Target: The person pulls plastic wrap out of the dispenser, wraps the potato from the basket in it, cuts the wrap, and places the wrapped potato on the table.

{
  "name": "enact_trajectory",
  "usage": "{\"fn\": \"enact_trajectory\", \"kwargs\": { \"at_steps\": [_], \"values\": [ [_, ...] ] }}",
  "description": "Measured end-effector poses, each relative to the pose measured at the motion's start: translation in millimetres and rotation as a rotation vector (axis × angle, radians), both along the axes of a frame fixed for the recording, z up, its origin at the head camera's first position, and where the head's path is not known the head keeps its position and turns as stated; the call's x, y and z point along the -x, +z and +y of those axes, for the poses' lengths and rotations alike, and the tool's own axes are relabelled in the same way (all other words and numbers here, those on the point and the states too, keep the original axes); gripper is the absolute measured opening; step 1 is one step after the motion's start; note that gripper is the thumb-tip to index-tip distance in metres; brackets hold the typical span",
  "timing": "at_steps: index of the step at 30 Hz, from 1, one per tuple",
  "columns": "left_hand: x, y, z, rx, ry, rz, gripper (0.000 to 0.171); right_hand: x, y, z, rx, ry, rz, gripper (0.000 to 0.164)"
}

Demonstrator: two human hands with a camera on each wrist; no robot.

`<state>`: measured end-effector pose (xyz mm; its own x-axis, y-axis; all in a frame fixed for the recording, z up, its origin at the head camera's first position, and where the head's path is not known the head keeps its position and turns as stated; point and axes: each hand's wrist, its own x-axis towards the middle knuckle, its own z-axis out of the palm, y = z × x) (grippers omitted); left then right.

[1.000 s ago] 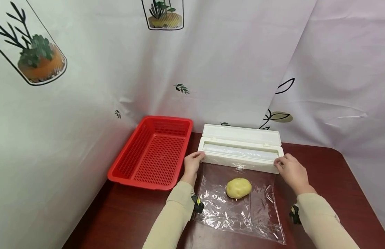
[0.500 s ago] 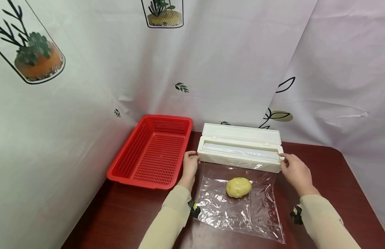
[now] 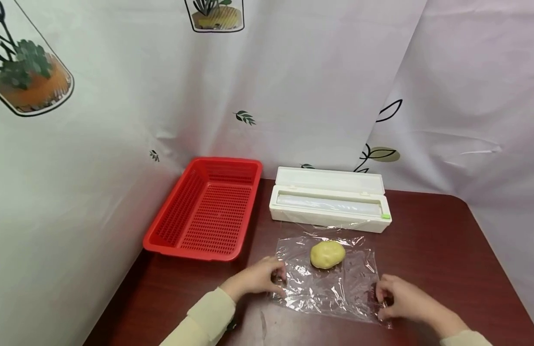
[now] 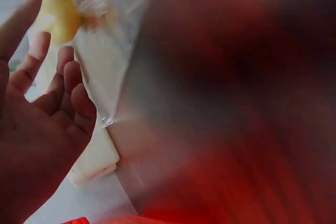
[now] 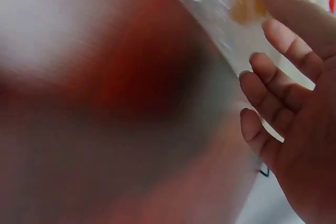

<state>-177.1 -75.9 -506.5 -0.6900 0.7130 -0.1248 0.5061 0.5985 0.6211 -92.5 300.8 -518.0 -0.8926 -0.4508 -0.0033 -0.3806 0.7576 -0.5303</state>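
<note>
Left hand (image 3: 260,277): hanging at lower centre of the frame, beside the left edge of the film (image 3: 325,295). Grip: spreading loosely, with thumb parted from lightly bent fingers; showing the palm in the left wrist view. Contact with film: cannot tell.

Right hand (image 3: 401,299): hanging at lower right, by the near right corner of the film. Grip: likewise spreading, leaving a gap between thumb and bent fingers. Contact with film: cannot tell here either.

Potato (image 3: 327,254): resting on the far half of the film, right of centre and below mid-height; appearing at upper left in the left wrist view, at upper right in the right wrist view.

Film: lying wrinkled and glinting on the table (image 3: 427,240), running up toward the box (image 3: 327,222).

Box: standing behind the potato, right of centre, with lid (image 3: 329,180) leaning back and roll (image 3: 327,203) lying inside. Green slider (image 3: 385,216): sitting at the right end of the front rim.

Basket (image 3: 189,253): standing left of centre, apart from the box.

Curtain (image 3: 314,86): hanging across the upper frame and down the left side, bearing printed plants.
</note>
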Motion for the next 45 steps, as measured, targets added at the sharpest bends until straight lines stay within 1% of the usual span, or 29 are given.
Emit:
{"fn": "enact_trajectory", "kwargs": {
  "at_steps": [2, 4, 7, 9, 11, 14, 16, 18, 20, 21, 22, 24, 26, 27, 29, 30, 32, 35, 36, 38, 41, 42, 44, 45],
  "values": [
    [-8.2, -2.5, -4.5, 0.085, -0.083, 0.092, 0.037, -12.5, -9.1, -1.5, -0.018, 0.04, 0.04, 0.048],
    [-13.6, -5.1, -7.3, 0.144, -0.125, 0.163, 0.039, -20.1, -16.8, -1.2, -0.034, 0.06, 0.123, 0.054],
    [-17.5, -9.5, -9.7, 0.195, -0.15, 0.241, 0.036, -25.9, -24.1, 1.1, -0.056, 0.078, 0.228, 0.054],
    [-18.5, -12.1, -11.7, 0.216, -0.152, 0.269, 0.032, -27.1, -26.1, 3.1, -0.05, 0.099, 0.266, 0.049],
    [-18.6, -13.6, -13.7, 0.218, -0.149, 0.277, 0.025, -27.6, -25.9, 4.8, -0.013, 0.122, 0.28, 0.043],
    [-17.7, -12.5, -16.7, 0.181, -0.139, 0.276, 0.015, -27.1, -22.0, 7.5, 0.089, 0.148, 0.263, 0.038],
    [-15.8, -10.6, -17.7, 0.121, -0.109, 0.273, 0.012, -25.6, -17.7, 9.6, 0.154, 0.148, 0.259, 0.037],
    [-13.5, -7.9, -17.4, 0.037, -0.058, 0.265, 0.009, -22.7, -12.5, 12.0, 0.205, 0.135, 0.266, 0.037],
    [-11.8, -5.9, -15.8, -0.032, -0.012, 0.247, 0.012, -19.0, -7.8, 14.0, 0.244, 0.11, 0.282, 0.039],
    [-11.5, -5.4, -15.0, -0.048, -0.006, 0.231, 0.016, -17.4, -6.0, 14.6, 0.26, 0.099, 0.284, 0.04],
    [-11.7, -5.7, -14.3, -0.047, -0.012, 0.223, 0.022, -16.3, -4.9, 14.9, 0.276, 0.088, 0.283, 0.041],
    [-13.8, -7.2, -13.4, 0.0, -0.061, 0.215, 0.035, -16.0, -5.1, 14.2, 0.288, 0.086, 0.258, 0.041],
    [-17.3, -9.8, -13.6, 0.072, -0.13, 0.228, 0.043, -18.4, -7.7, 12.8, 0.258, 0.101, 0.208, 0.038],
    [-18.9, -11.3, -13.9, 0.104, -0.159, 0.244, 0.043, -20.2, -9.6, 11.8, 0.229, 0.11, 0.175, 0.038],
    [-21.4, -13.6, -14.4, 0.141, -0.186, 0.28, 0.037, -23.8, -14.0, 9.8, 0.168, 0.124, 0.122, 0.039],
    [-22.0, -14.2, -14.6, 0.151, -0.187, 0.299, 0.033, -25.3, -16.2, 9.1, 0.137, 0.124, 0.116, 0.039],
    [-21.3, -14.7, -15.0, 0.162, -0.181, 0.322, 0.025, -26.6, -20.5, 8.5, 0.104, 0.133, 0.137, 0.039],
    [-18.7, -14.7, -15.7, 0.175, -0.174, 0.333, 0.016, -25.8, -24.9, 9.5, 0.137, 0.138, 0.197, 0.038],
    [-17.7, -14.4, -16.1, 0.177, -0.176, 0.341, 0.013, -25.0, -25.3, 10.3, 0.158, 0.139, 0.201, 0.037],
    [-15.5, -13.8, -16.9, 0.166, -0.177, 0.351, 0.011, -23.1, -24.2, 11.9, 0.213, 0.14, 0.181, 0.034],
    [-11.5, -12.4, -17.1, 0.108, -0.149, 0.354, 0.01, -18.7, -20.8, 13.7, 0.286, 0.127, 0.192, 0.034],
    [-10.0, -11.6, -16.7, 0.078, -0.127, 0.35, 0.011, -17.1, -19.6, 14.3, 0.297, 0.117, 0.2, 0.034],
    [-7.1, -9.3, -14.9, 0.01, -0.059, 0.334, 0.013, -13.3, -15.9, 15.1, 0.323, 0.093, 0.239, 0.036],
    [-5.9, -8.1, -13.7, -0.024, -0.015, 0.324, 0.015, -11.2, -13.5, 15.2, 0.329, 0.074, 0.243, 0.035]
  ]
}}
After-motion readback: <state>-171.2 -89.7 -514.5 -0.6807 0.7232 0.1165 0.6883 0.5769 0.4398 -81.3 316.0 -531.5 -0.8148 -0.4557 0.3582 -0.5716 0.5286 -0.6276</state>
